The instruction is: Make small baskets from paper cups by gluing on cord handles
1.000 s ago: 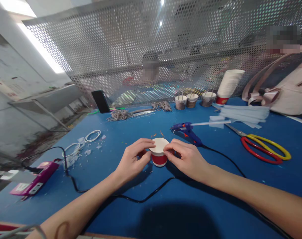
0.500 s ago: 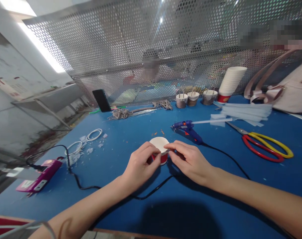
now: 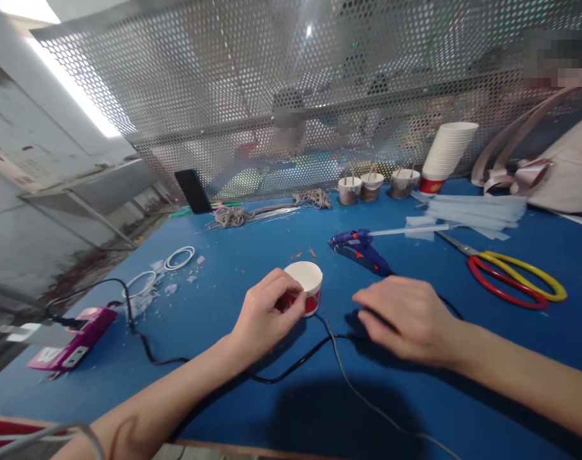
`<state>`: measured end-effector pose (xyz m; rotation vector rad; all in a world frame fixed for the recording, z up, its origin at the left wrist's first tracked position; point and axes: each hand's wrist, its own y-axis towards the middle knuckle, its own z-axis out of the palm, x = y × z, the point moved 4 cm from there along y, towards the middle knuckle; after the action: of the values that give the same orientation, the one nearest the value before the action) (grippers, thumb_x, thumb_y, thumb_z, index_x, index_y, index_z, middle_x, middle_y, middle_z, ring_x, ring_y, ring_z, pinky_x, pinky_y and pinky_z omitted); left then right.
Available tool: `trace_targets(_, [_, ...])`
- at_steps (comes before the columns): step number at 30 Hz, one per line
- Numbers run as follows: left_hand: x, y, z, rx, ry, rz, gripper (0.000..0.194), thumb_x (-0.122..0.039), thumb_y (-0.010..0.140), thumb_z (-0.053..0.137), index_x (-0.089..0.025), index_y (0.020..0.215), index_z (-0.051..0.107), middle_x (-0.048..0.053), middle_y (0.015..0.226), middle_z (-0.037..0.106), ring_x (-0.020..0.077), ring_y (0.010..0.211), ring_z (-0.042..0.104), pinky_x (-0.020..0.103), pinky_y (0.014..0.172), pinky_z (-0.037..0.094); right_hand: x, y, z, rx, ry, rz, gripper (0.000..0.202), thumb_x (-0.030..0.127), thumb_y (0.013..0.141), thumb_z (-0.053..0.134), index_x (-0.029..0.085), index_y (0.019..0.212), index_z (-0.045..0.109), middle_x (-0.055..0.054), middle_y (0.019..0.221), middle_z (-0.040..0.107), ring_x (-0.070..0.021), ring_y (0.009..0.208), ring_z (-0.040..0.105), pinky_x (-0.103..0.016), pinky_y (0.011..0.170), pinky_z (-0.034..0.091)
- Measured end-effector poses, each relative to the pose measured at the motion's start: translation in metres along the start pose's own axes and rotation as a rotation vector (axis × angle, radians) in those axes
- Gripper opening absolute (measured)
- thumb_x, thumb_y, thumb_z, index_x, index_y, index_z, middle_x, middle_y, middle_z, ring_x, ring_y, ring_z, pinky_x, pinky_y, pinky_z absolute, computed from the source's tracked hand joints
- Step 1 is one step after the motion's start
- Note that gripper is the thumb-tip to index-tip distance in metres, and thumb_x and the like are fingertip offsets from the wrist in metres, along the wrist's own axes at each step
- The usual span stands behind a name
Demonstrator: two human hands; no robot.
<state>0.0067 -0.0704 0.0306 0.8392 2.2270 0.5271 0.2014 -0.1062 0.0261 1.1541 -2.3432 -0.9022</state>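
The left hand [image 3: 270,312] grips the paper cup [image 3: 312,303], probably to steady it. The right hand [image 3: 408,319], apart, hangs loosely open.

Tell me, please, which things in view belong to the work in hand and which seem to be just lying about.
In hand, or likely part of it:
- paper cup, with the left hand on it
- thin grey cord near the cup
- glue gun, probably

Apparently just lying about:
- phone
- pale pink bag
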Motion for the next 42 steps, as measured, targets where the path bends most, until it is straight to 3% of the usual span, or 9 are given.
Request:
trace_targets(6, [0.000,0.000,-0.002,-0.027,-0.014,0.034,0.010,-0.014,0.080,0.057,-0.016,0.074,0.066,0.002,0.069,0.061,0.0090,0.057,0.054,0.019,0.051,0.043,-0.090,-0.024,0.004,0.173,-0.103,0.888,0.032,0.043,0.085,0.046,0.022,0.063,0.056,0.001,0.054,0.062,-0.0174,0.051,0.058,-0.027,0.049,0.037])
trace_targets(9, [0.001,0.001,-0.002,-0.037,-0.035,0.040,0.011,-0.012,0.080,0.058,-0.015,0.073,0.066,0.002,0.068,0.060,0.0087,0.057,0.054,0.019,0.050,0.043,-0.105,-0.025,0.013,0.216,0.035,1.032,0.026,0.046,0.078,0.055,0.021,0.080,0.060,-0.006,0.081,0.072,-0.0233,0.073,0.066,-0.031,0.062,0.046])
trace_targets(13, [0.004,0.001,-0.002,-0.040,-0.124,-0.005,0.010,-0.012,0.079,0.057,-0.016,0.074,0.065,0.003,0.076,0.062,0.0091,0.061,0.056,0.018,0.049,0.045,-0.108,-0.009,0.032,0.207,0.207,1.004,0.037,0.039,0.074,0.062,0.017,0.104,0.062,-0.012,0.110,0.069,-0.0251,0.096,0.065,-0.034,0.081,0.049])
trace_targets(19, [0.009,-0.003,0.001,-0.033,-0.216,-0.103,0.011,-0.012,0.079,0.056,-0.016,0.072,0.064,0.003,0.077,0.062,0.0090,0.061,0.057,0.018,0.049,0.045,-0.114,0.009,0.053,0.212,0.267,1.038,0.009,0.025,0.072,0.062,0.017,0.075,0.066,-0.005,0.073,0.071,-0.0221,0.072,0.066,-0.028,0.062,0.049])
trace_targets(22, [0.014,-0.005,0.003,-0.017,-0.268,-0.167,0.009,-0.014,0.080,0.057,-0.016,0.073,0.063,0.003,0.076,0.060,0.0100,0.061,0.057,0.020,0.051,0.046,-0.109,0.009,0.047,0.178,0.310,1.058,0.012,0.025,0.076,0.057,0.017,0.077,0.066,-0.005,0.072,0.071,-0.0196,0.068,0.065,-0.027,0.060,0.048])
trace_targets(26, [0.020,-0.007,0.005,-0.015,-0.355,-0.289,0.009,-0.018,0.081,0.056,-0.017,0.075,0.062,0.002,0.075,0.059,0.0107,0.060,0.058,0.023,0.054,0.048,-0.078,0.005,0.026,0.152,0.439,1.067,0.025,0.035,0.083,0.049,0.018,0.091,0.065,-0.002,0.072,0.071,-0.0150,0.059,0.064,-0.024,0.051,0.046])
trace_targets(29, [0.021,-0.007,0.004,-0.013,-0.393,-0.331,0.009,-0.019,0.082,0.055,-0.018,0.074,0.060,0.000,0.074,0.058,0.0099,0.058,0.059,0.022,0.053,0.048,-0.042,0.002,0.012,0.077,0.579,1.022,0.020,0.037,0.078,0.055,0.019,0.078,0.063,0.002,0.053,0.061,-0.0142,0.052,0.060,-0.023,0.050,0.045])
trace_targets(33, [0.022,-0.005,0.003,-0.022,-0.417,-0.361,0.010,-0.019,0.081,0.055,-0.017,0.073,0.060,-0.001,0.072,0.057,0.0091,0.054,0.060,0.021,0.051,0.048,-0.008,-0.005,0.009,-0.021,0.564,0.899,0.016,0.035,0.078,0.056,0.019,0.073,0.058,0.004,0.053,0.055,-0.0109,0.046,0.051,-0.022,0.046,0.041])
trace_targets(42, [0.026,-0.003,0.006,-0.017,-0.516,-0.500,0.009,-0.023,0.080,0.058,-0.016,0.074,0.061,-0.001,0.072,0.058,0.0097,0.052,0.061,0.022,0.050,0.052,0.008,-0.007,0.026,0.026,0.519,0.723,0.013,0.029,0.082,0.054,0.020,0.073,0.056,0.003,0.056,0.055,-0.0093,0.045,0.046,-0.021,0.044,0.037])
